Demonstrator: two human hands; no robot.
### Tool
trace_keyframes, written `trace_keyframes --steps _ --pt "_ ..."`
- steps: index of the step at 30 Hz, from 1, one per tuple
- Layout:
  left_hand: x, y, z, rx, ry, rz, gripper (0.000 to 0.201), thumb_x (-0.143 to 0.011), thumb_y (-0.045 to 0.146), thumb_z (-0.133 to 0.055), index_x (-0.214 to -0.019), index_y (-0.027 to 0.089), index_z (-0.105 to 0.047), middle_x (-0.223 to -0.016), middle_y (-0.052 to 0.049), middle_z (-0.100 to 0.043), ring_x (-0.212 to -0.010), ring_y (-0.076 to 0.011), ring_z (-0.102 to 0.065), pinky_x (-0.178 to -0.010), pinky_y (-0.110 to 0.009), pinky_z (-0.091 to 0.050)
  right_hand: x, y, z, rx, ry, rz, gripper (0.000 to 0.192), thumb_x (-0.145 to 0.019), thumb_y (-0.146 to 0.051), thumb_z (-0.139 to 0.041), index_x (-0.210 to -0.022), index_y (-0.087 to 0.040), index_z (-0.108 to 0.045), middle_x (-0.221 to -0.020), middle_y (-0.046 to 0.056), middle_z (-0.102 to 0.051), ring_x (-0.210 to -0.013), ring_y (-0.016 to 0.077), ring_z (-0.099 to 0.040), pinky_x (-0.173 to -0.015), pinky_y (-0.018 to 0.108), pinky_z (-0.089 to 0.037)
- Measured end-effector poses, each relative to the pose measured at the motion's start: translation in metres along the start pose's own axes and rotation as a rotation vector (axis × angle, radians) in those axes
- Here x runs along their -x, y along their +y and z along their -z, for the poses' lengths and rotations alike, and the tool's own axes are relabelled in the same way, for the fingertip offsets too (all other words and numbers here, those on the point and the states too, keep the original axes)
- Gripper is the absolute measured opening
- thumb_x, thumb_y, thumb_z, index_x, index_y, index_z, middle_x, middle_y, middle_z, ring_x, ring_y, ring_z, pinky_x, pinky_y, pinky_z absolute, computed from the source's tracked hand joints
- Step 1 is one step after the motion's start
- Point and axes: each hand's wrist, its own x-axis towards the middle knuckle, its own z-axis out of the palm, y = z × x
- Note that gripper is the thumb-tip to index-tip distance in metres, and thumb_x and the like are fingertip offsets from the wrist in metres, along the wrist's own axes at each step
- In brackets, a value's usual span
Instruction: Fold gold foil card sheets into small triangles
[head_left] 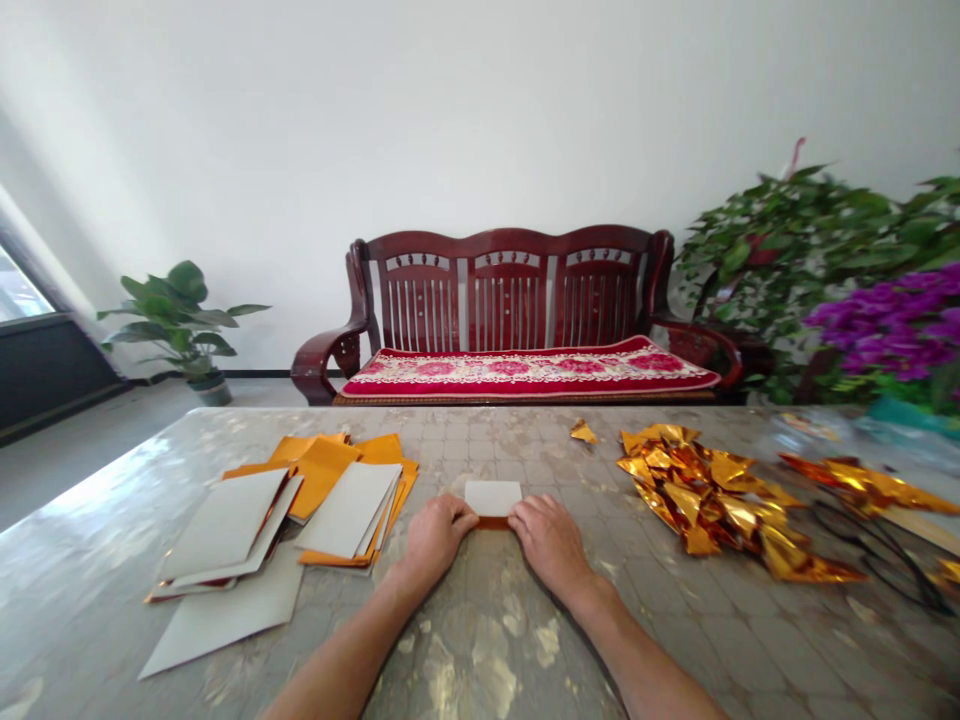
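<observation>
The left hand (441,532) and right hand (553,545) each have a grip pinching one end of the folded paper (493,497), mid-tabletop (480,625), presumably keeping its crease even; loose sheets (225,525) lie left, apparently apart from gold folded pieces (686,503) right.

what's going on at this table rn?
A person has the left hand and right hand at the near corners of a small white-faced paper; a gold strip shows along its near edge. Whether the fingers pinch or press is hard to tell. White-and-gold sheets lie in loose piles to the left, and a heap of folded gold foil pieces to the right.
</observation>
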Motion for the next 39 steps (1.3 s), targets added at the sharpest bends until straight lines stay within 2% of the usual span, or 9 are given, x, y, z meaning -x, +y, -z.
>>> trace_keyframes --steps 7,24,29,32,35,39 --pt "-0.003 0.0 -0.003 -0.135 0.05 -0.008 0.031 -0.095 0.039 -0.049 -0.078 0.021 -0.068 -0.083 -0.003 -0.07 -0.082 -0.0176 -0.063 -0.068 -0.026 -0.034 -0.003 0.001 -0.004 -0.021 -0.007 -0.046 0.01 -0.093 -0.024 -0.057 -0.086 -0.023 -0.064 -0.089 0.002 -0.068 -0.088 0.0205 -0.056 -0.075 0.03 -0.035" --pt "-0.007 0.008 -0.009 -0.39 0.072 -0.06 0.031 -0.096 0.036 -0.046 -0.09 0.018 -0.07 -0.095 -0.01 -0.068 -0.093 -0.0257 -0.061 -0.08 -0.035 -0.041 -0.007 -0.005 -0.006 0.016 -0.029 -0.105 0.004 -0.091 -0.022 -0.059 -0.092 -0.022 -0.063 -0.093 0.003 -0.07 -0.089 0.0218 -0.058 -0.076 0.032 -0.035" --pt "-0.005 0.009 -0.01 -0.432 0.085 -0.067 0.028 -0.096 0.035 -0.047 -0.091 0.017 -0.067 -0.095 -0.01 -0.066 -0.094 -0.0264 -0.059 -0.08 -0.036 -0.041 -0.007 -0.006 -0.005 0.025 -0.033 -0.125 0.008 -0.09 -0.022 -0.06 -0.098 -0.022 -0.062 -0.098 0.004 -0.071 -0.093 0.0232 -0.058 -0.077 0.033 -0.035" --pt "-0.004 0.009 -0.011 -0.408 0.131 -0.064 0.019 -0.093 0.034 -0.054 -0.099 0.019 -0.064 -0.098 -0.008 -0.063 -0.096 -0.0251 -0.057 -0.083 -0.036 -0.041 -0.007 -0.007 -0.005 0.025 -0.038 -0.141 0.011 -0.09 -0.02 -0.06 -0.101 -0.022 -0.061 -0.099 0.004 -0.07 -0.094 0.0236 -0.058 -0.078 0.033 -0.035" --pt "-0.003 0.006 -0.012 -0.364 0.184 -0.145 0.018 -0.091 0.024 -0.058 -0.108 0.023 -0.062 -0.105 -0.006 -0.06 -0.101 -0.0228 -0.054 -0.086 -0.035 -0.041 -0.006 -0.008 -0.005 0.026 -0.033 -0.165 0.014 -0.09 -0.02 -0.059 -0.103 -0.021 -0.061 -0.1 0.005 -0.07 -0.095 0.024 -0.058 -0.078 0.034 -0.036" --pt "0.001 0.006 -0.012 -0.316 0.052 -0.375 0.015 -0.094 0.019 -0.052 -0.099 0.025 -0.065 -0.101 -0.004 -0.06 -0.098 -0.0197 -0.054 -0.083 -0.03 -0.044 -0.005 -0.008 -0.005 0.039 -0.005 -0.191 0.015 -0.089 -0.022 -0.059 -0.105 -0.022 -0.061 -0.104 0.007 -0.067 -0.098 0.0251 -0.056 -0.079 0.034 -0.036"
